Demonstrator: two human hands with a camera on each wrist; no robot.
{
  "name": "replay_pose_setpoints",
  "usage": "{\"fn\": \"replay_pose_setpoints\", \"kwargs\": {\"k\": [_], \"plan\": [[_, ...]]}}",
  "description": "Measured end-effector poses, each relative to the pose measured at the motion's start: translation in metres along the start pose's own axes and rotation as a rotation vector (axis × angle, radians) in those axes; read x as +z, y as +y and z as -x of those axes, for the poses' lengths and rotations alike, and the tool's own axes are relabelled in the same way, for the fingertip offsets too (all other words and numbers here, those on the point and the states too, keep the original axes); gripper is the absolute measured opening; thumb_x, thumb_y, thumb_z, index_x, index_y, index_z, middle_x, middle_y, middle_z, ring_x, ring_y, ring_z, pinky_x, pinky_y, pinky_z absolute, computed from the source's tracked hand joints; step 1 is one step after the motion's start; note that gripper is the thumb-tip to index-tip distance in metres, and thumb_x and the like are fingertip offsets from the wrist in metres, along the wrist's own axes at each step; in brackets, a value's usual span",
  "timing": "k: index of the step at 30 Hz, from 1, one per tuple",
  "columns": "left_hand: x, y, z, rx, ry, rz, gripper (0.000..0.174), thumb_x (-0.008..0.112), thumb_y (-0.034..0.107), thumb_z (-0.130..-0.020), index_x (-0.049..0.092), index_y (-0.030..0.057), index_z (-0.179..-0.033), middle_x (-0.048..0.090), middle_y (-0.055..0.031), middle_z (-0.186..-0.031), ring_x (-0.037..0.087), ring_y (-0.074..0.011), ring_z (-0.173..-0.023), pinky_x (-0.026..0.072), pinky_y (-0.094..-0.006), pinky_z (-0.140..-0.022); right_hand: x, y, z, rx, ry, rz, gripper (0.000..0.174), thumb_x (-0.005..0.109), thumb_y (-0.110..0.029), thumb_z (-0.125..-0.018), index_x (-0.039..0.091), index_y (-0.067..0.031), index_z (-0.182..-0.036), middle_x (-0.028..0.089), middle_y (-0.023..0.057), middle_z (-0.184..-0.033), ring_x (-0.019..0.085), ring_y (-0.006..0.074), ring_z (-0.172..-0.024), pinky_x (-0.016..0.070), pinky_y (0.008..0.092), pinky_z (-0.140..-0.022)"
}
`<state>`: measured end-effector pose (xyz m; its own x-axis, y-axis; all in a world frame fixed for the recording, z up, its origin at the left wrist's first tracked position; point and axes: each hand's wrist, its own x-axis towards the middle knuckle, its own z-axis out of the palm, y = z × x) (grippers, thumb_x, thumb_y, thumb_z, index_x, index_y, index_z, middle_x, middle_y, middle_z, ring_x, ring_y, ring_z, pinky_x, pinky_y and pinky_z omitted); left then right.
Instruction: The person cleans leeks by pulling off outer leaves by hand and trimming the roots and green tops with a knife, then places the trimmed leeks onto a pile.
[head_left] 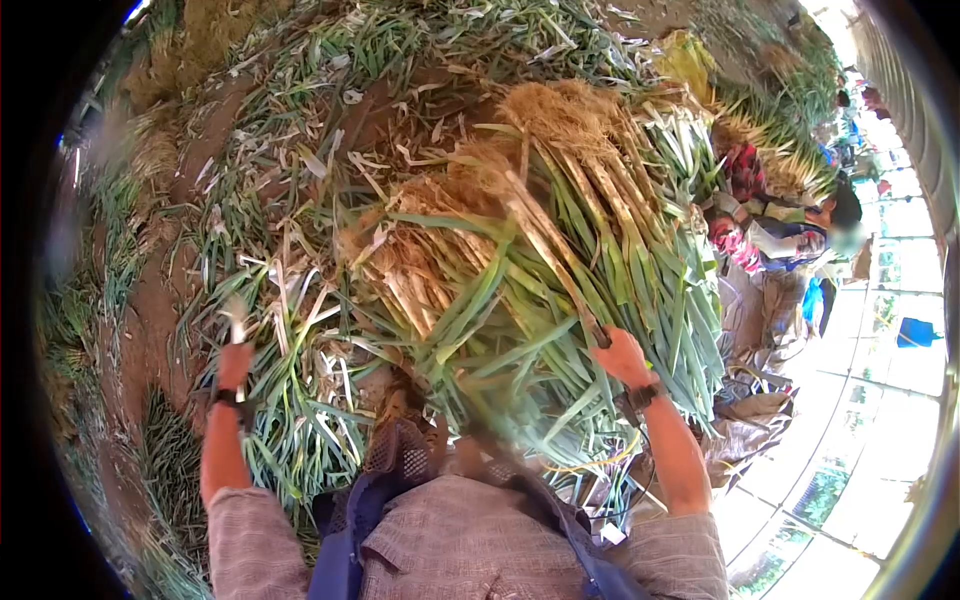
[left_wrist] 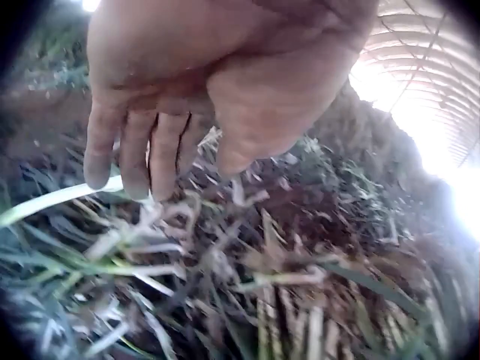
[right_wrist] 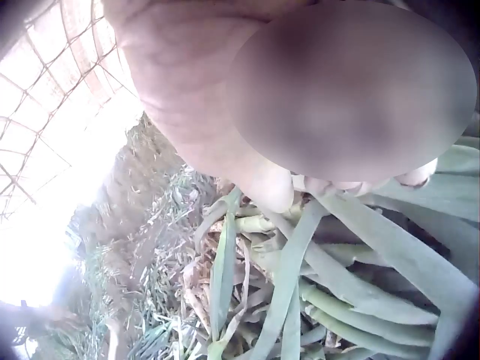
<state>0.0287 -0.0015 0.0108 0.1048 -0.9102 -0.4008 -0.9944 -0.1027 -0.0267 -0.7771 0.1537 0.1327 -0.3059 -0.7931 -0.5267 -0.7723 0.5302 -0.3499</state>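
A big heap of green onions [head_left: 560, 290] lies in front of me, roots [head_left: 560, 120] up and green leaves [right_wrist: 337, 277] toward me. My right hand [head_left: 618, 355] grips one long stalk [head_left: 545, 245] that rises out of the heap; in the right wrist view the hand [right_wrist: 225, 112] closes over leaves, partly hidden by a blur. My left hand [head_left: 234, 364] is out to the left over scattered trimmings, and a pale stalk [head_left: 238, 318] sticks up from it. In the left wrist view the fingers [left_wrist: 139, 165] hang down, and the pale stalk [left_wrist: 56, 199] ends at their tips.
Loose leaves and husks [head_left: 290, 300] cover the brown soil [head_left: 150, 310] on the left. Other people [head_left: 790, 235] sit among more onion heaps at the right. A greenhouse frame [left_wrist: 427, 67] arches overhead, and a blue container [head_left: 915, 332] stands far right.
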Motion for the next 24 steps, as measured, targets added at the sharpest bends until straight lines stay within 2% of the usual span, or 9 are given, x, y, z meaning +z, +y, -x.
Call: {"fn": "replay_pose_setpoints", "kwargs": {"k": [2, 3, 5, 7, 10, 11, 17, 22, 24], "plan": [[0.051, 0.096, -0.004, 0.240, 0.037, 0.200, 0.033, 0.057, 0.027, -0.090, 0.064, -0.0003, -0.072, 0.064, -0.0126, -0.064, 0.064, -0.0233, -0.058, 0.0472, -0.0377, -0.052, 0.001, -0.004, -0.017, -0.037, 0.016, 0.001, 0.035, 0.067, -0.030, -0.075, 0.063, -0.0036, -0.097, 0.066, 0.0232, -0.089, 0.062, 0.0434, -0.089, 0.0473, 0.0506, -0.077], [0.002, 0.200, 0.037, 0.017, -0.140, 0.789, 0.037, 0.058, 0.032, -0.087, 0.065, -0.0040, -0.077, 0.063, -0.0105, -0.064, 0.061, -0.0246, -0.056, 0.0465, -0.0382, -0.052, 0.000, -0.007, -0.024, -0.033, 0.008, -0.010, 0.036, 0.067, -0.030, -0.075, 0.064, -0.0038, -0.099, 0.066, 0.0236, -0.090, 0.062, 0.0436, -0.090, 0.0476, 0.0506, -0.078], [0.021, 0.296, 0.035, 0.205, -0.253, 0.711, 0.034, 0.059, 0.029, -0.086, 0.064, -0.0046, -0.080, 0.065, -0.0136, -0.069, 0.062, -0.0225, -0.062, 0.0478, -0.0368, -0.055, -0.001, -0.007, -0.037, -0.057, 0.030, -0.041, 0.036, 0.066, -0.030, -0.075, 0.064, -0.0039, -0.099, 0.066, 0.0237, -0.091, 0.062, 0.0438, -0.090, 0.0478, 0.0511, -0.079], [-0.020, 0.400, 0.065, 0.055, -0.572, 1.100, 0.028, 0.059, 0.026, -0.090, 0.067, -0.0002, -0.092, 0.068, -0.0124, -0.088, 0.063, -0.0178, -0.071, 0.0534, -0.0346, -0.062, -0.016, -0.013, -0.030, -0.043, -0.029, -0.012, 0.034, 0.066, -0.030, -0.075, 0.064, -0.0036, -0.097, 0.066, 0.0232, -0.089, 0.062, 0.0438, -0.089, 0.0482, 0.0509, -0.078], [0.002, 0.495, 0.061, 0.142, -0.647, 1.311, 0.035, 0.056, 0.029, -0.097, 0.063, -0.0033, -0.107, 0.067, -0.0132, -0.098, 0.064, -0.0178, -0.077, 0.0555, -0.0354, -0.062, -0.027, 0.010, -0.011, -0.020, -0.039, 0.039, 0.031, 0.066, -0.029, -0.074, 0.063, -0.0032, -0.092, 0.065, 0.0226, -0.084, 0.062, 0.0439, -0.085, 0.0481, 0.0507, -0.075], [0.007, 0.517, 0.055, 0.152, -0.785, 1.362, 0.036, 0.056, 0.028, -0.098, 0.059, -0.0039, -0.113, 0.065, -0.0143, -0.107, 0.065, -0.0209, -0.085, 0.0565, -0.0375, -0.066, -0.028, 0.023, 0.000, -0.017, 0.010, 0.060, 0.030, 0.066, -0.028, -0.074, 0.062, -0.0030, -0.090, 0.065, 0.0225, -0.081, 0.062, 0.0440, -0.083, 0.0478, 0.0507, -0.073], [0.002, 0.624, 0.035, 0.185, -0.693, 1.294, 0.040, 0.054, 0.026, -0.099, 0.049, -0.0035, -0.126, 0.054, -0.0179, -0.120, 0.066, -0.0300, -0.092, 0.0620, -0.0488, -0.078, -0.030, 0.070, 0.064, -0.025, -0.081, -0.133, 0.029, 0.068, -0.026, -0.074, 0.059, -0.0030, -0.087, 0.060, 0.0223, -0.073, 0.058, 0.0439, -0.073, 0.0445, 0.0495, -0.065], [0.000, 0.666, 0.022, -0.042, -0.759, 1.421, 0.034, 0.058, 0.031, -0.097, 0.053, 0.0000, -0.110, 0.054, -0.0102, -0.083, 0.063, -0.0301, -0.078, 0.0613, -0.0490, -0.066, -0.026, 0.084, 0.100, 0.005, -0.047, -0.289, 0.028, 0.069, -0.024, -0.075, 0.059, -0.0023, -0.089, 0.056, 0.0183, -0.067, 0.055, 0.0381, -0.064, 0.0432, 0.0458, -0.061], [0.012, 0.679, 0.024, -0.046, -0.740, 1.370, 0.031, 0.060, 0.033, -0.096, 0.052, 0.0028, -0.099, 0.053, -0.0097, -0.081, 0.060, -0.0274, -0.071, 0.0559, -0.0493, -0.059, -0.022, 0.098, 0.106, -0.011, -0.066, -0.299, 0.029, 0.070, -0.024, -0.076, 0.060, -0.0025, -0.092, 0.055, 0.0180, -0.067, 0.053, 0.0376, -0.063, 0.0430, 0.0453, -0.060]]}}
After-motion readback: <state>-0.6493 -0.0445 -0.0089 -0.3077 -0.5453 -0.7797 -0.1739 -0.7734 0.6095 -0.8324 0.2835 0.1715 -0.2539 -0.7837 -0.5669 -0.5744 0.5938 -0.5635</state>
